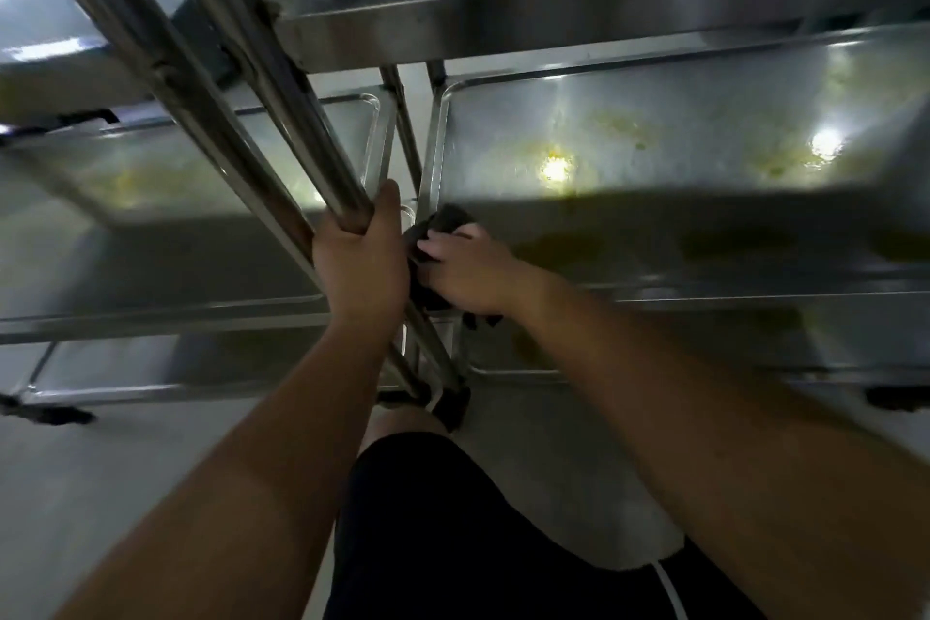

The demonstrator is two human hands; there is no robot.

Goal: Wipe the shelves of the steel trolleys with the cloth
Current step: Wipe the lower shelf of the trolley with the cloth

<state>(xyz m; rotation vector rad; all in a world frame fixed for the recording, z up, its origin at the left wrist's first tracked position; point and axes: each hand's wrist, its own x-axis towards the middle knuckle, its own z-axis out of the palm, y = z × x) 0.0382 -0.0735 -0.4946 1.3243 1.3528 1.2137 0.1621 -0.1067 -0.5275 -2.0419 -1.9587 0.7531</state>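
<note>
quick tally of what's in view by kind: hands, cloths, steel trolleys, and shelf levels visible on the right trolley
hands: 2, left hand gripping a trolley post, right hand holding the cloth
cloths: 1, dark cloth
steel trolleys: 2, left trolley, right trolley
right trolley shelf levels: 3
total: 8

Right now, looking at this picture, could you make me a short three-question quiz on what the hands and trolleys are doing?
1. True or false: the left hand grips a steel post.
2. Which hand holds the cloth? A) left B) right C) neither
3. Fill in: the yellowish stains lie on the trolley shelf to the ____ of the posts.

Key:
1. True; its fingers curl round the post.
2. B; the right hand presses the dark cloth at the shelf's near left corner.
3. Right; fainter stains also show on the left shelf.
</note>
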